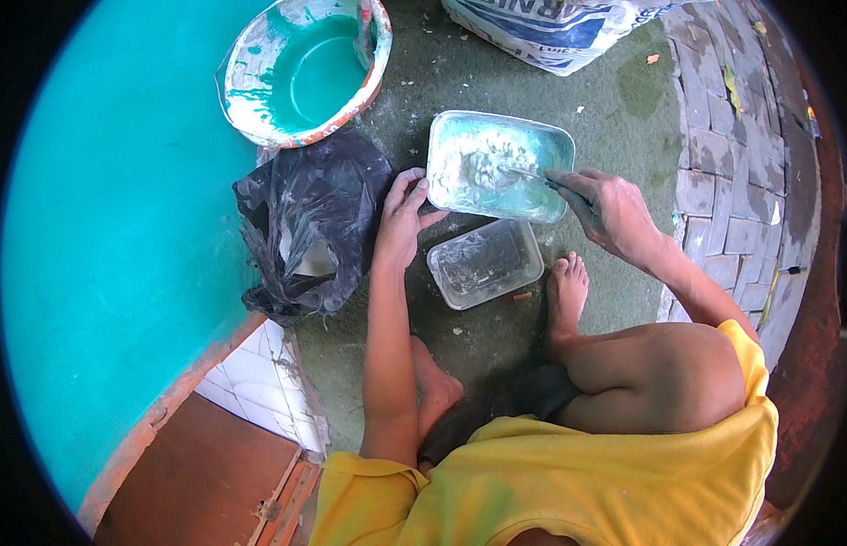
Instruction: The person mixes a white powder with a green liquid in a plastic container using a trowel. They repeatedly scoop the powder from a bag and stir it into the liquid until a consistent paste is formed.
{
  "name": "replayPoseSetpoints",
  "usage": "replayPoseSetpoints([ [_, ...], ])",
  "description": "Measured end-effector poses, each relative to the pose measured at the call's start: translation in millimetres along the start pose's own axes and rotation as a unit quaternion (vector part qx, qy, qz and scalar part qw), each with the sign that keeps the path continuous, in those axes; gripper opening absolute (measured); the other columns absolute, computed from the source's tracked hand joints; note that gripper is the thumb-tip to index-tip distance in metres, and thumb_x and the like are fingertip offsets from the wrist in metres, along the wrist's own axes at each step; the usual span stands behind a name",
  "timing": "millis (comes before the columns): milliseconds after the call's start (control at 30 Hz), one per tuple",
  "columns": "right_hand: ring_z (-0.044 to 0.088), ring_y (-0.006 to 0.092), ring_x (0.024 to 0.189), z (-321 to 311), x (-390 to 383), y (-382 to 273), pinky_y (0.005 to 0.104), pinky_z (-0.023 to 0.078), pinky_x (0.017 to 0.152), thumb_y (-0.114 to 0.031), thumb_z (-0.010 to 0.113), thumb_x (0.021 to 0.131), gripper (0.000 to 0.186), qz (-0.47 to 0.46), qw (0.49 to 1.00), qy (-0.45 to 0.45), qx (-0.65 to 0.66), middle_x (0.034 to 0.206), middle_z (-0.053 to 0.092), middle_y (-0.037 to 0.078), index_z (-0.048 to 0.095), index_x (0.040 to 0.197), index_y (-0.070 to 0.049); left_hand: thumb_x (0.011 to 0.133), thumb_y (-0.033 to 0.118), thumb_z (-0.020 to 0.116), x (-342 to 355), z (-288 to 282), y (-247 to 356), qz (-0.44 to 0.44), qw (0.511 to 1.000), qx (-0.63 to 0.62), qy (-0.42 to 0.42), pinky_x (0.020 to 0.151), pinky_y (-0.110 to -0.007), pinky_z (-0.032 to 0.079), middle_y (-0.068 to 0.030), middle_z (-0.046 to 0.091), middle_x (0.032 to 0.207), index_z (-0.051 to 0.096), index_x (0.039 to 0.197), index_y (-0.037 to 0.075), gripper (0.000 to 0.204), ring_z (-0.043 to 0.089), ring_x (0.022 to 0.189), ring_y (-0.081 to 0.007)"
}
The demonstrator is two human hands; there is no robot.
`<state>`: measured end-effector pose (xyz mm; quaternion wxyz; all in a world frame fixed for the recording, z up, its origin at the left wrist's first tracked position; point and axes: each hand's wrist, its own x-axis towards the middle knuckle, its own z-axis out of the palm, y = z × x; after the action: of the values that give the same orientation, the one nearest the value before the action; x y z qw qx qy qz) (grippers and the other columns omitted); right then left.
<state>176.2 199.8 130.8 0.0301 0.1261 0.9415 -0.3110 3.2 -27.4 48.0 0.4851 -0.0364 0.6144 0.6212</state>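
A rectangular pale plastic tub [555,146] holds a mound of white powder or paste [485,162] with a thin turquoise-tinted layer around it. My left hand [402,218] grips the tub's near left corner, thumb and fingers at the rim. At the opposite side, my right hand [613,214] is closed round a thin metal tool [530,173]. The tool's far end dips into the white mound, so I cannot tell whether it is a spoon or a spatula. Just nearer to me sits a second, smaller clear tub [485,264], with white residue inside.
A bucket [323,77] of turquoise paint stands at the far left. Beside my left forearm lies a crumpled black plastic bag [309,218]. A white printed sack [560,32] is at the back. A turquoise wall [123,209] borders the left, grey paving [742,182] the right.
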Motion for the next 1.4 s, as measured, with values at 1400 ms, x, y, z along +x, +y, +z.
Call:
replayPoseSetpoints([
  [1400, 0.064, 0.0242, 0.064, -4.7, 16.8, -5.3, 0.0341, 0.050, 0.052, -0.007, 0.055, 0.076, 0.028, -0.218, 0.933, -0.171, -0.231, 0.076, 0.061, 0.013, 0.057, 0.102, 0.002, 0.095, 0.019, 0.047, -1.4, 8.0, -3.1, 0.036, 0.997, 0.033, 0.062, 0.078, -0.038, 0.055, -0.0094, 0.053, 0.112, 0.049, 0.117, 0.002, 0.028, 0.055, 0.101, -0.0187],
])
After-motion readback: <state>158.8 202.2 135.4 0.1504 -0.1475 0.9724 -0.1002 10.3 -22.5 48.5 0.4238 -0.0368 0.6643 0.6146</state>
